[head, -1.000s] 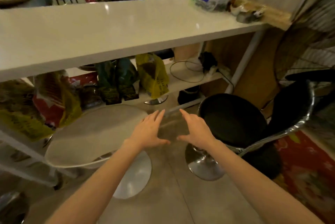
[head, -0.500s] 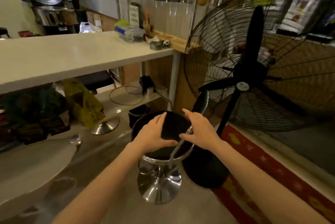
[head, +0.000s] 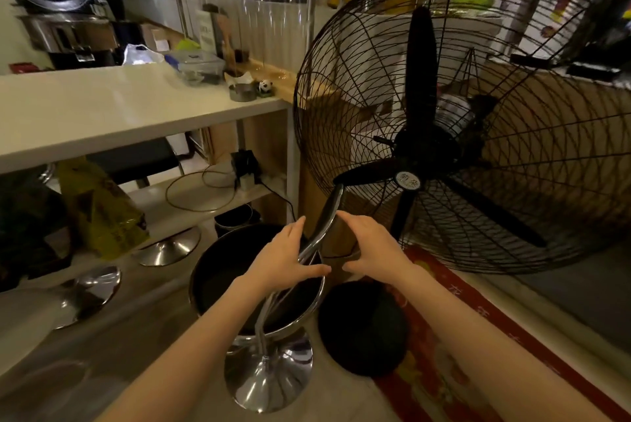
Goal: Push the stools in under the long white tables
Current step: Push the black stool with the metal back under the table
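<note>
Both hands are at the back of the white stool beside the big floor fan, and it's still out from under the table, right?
Not quite: the stool is black with a chrome frame, not white. The head view shows the left hand and right hand at its backrest beside the fan, still out from under the white table.

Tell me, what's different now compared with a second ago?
The view swung right, away from the white stool toward the fan. The left hand and right hand, then open in the air between two stools, now rest on the black stool at its chrome backrest. The white table stayed put.
</note>
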